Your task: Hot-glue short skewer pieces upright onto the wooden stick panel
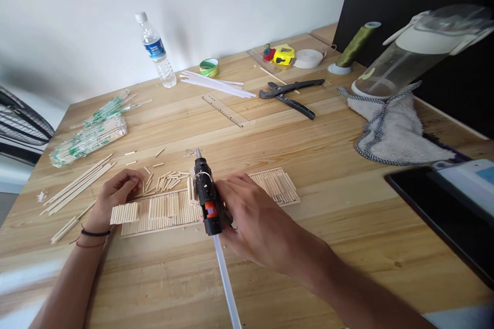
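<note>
My right hand (252, 211) is wrapped round a black hot glue gun (206, 190). Its nozzle points away from me, and a clear glue stick (227, 277) trails from its back end. Under the gun lies a long panel of short wooden sticks (135, 226) set side by side, with smaller stick pieces raised on it; gun and hand hide its middle. At the panel's far left edge, my left hand (118, 193) has its fingers curled together, and what they pinch, if anything, is hidden. Loose cut sticks (170, 181) are scattered just right of those fingers.
Long sticks (79, 185) and bagged sticks (90, 141) lie left. Toward the wall are a water bottle (156, 51), glue sticks (216, 85), a ruler (224, 110), a cutter (289, 95) and a tape measure (284, 55). A cloth (397, 131), tumbler (409, 56) and dark device (436, 216) occupy the right.
</note>
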Demonstrator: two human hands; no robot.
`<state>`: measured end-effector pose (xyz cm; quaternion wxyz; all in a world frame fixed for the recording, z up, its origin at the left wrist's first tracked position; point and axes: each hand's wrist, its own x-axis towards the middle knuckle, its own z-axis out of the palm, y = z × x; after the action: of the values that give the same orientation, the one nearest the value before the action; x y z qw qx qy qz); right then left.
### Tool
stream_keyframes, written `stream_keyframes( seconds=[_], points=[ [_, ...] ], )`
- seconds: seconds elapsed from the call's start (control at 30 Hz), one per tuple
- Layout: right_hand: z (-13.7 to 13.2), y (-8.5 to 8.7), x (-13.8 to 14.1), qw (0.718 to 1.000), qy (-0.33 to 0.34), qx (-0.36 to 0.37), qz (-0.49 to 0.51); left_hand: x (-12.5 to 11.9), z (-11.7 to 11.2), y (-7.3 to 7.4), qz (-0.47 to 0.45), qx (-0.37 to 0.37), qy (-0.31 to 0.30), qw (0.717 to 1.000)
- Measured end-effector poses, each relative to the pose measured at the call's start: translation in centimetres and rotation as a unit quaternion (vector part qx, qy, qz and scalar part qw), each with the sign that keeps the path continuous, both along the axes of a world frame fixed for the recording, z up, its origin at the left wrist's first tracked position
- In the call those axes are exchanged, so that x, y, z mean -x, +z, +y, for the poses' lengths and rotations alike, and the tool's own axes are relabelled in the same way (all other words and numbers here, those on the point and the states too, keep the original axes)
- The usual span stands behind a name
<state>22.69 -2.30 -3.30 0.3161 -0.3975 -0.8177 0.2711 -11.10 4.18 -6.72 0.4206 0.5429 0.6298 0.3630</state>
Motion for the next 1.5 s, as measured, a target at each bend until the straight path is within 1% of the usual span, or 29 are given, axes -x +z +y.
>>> stream_keyframes(
  seconds=[0.3,0.67,1.1,1.33,1.5],
  points=[
    [0.0,-0.1,-0.1,1.000,0.002,-0.001,0.008,-0.3,0.0,0.2,0.003,0.004,0.018,1.000],
    [0.0,0.1,-0.1,1.000,-0.001,0.014,-0.007,-0.6,-0.2,0.6,0.019,-0.009,0.001,1.000],
    [0.0,0.1,-0.1,1.000,0.005,0.015,-0.004,0.2,-0.2,0.2,0.038,-0.015,-0.024,0.999],
    [0.1,0.0,0.0,1.000,-0.002,0.013,-0.006,0.1,0.0,0.2,0.037,-0.014,-0.018,0.999],
    [0.0,0.0,0.0,1.000,-0.002,0.014,-0.009,0.6,-0.1,0.0,0.045,-0.018,-0.028,0.998]
  ],
)
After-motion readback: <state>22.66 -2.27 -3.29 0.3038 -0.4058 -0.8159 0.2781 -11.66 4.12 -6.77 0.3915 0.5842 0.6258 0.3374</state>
